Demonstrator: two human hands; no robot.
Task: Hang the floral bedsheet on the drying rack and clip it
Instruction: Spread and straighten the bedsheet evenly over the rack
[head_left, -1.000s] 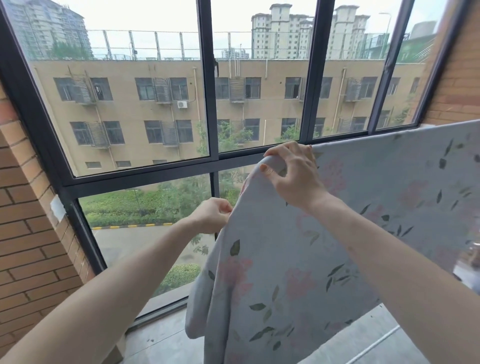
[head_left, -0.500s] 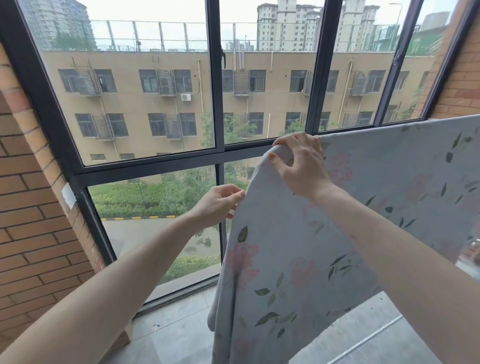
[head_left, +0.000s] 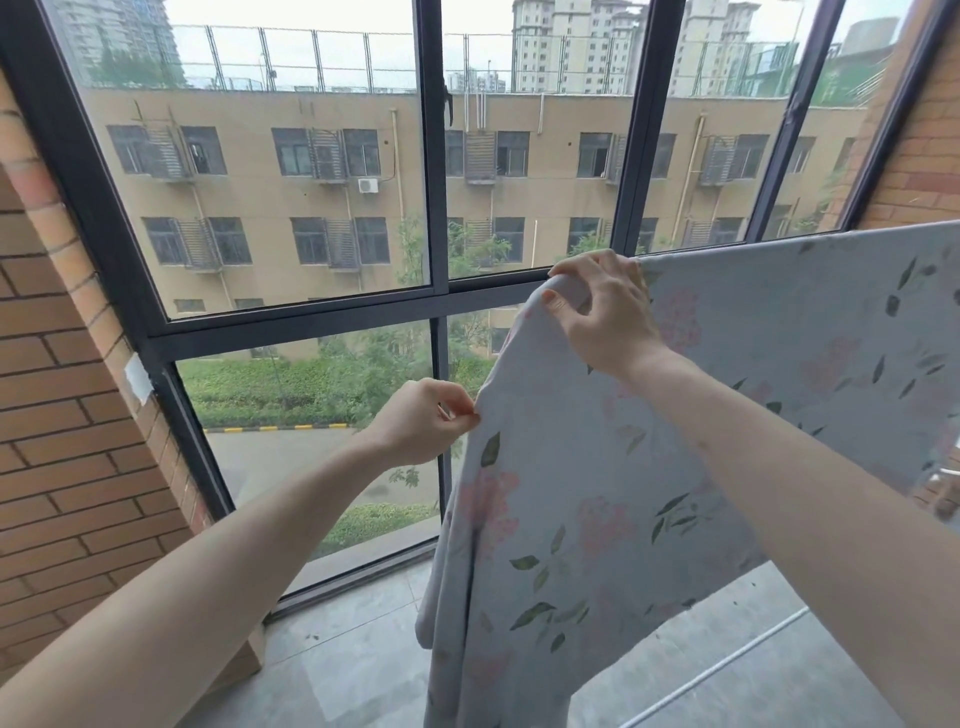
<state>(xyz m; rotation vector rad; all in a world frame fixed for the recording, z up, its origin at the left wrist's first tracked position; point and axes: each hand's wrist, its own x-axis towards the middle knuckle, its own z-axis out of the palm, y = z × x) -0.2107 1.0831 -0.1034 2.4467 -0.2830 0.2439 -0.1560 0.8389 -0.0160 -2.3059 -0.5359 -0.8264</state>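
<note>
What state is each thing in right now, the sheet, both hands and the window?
Floral bedsheet: draped over a top line, hanging, no clip visible.
Right hand: gripping the sheet's top corner.
Left hand: pinching the sheet's side edge.
Window: looks closed.

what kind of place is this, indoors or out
Most likely an enclosed balcony on an upper floor: dark-framed windows look down on a road, brick side walls, tiled floor, and a floral bedsheet being hung to dry.
</note>
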